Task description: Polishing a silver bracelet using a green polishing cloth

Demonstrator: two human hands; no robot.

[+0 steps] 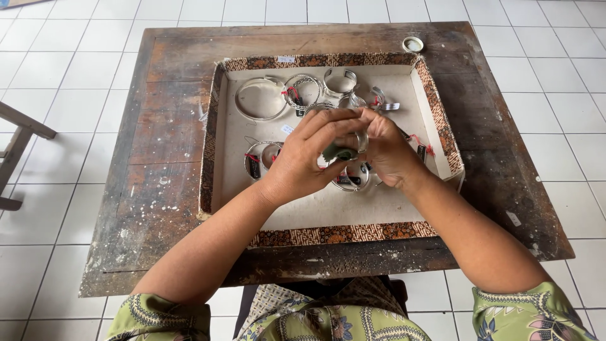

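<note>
Hands meet above the tray (218,158) on the bench (164,145): left hand (303,158) pinches a green cloth (338,153) in its grip; right hand (388,151) grasps a silver bangle (362,140).

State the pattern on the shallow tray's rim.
Brown and orange batik-style print on the shallow cardboard tray's rim, seen in the head view.

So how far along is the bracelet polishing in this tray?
Nothing shows clearly as finished. In hand: the left hand rubs a green cloth on a silver bracelet gripped by the right hand. Several other bracelets lie in the tray; whether they are polished, I cannot tell.
</note>
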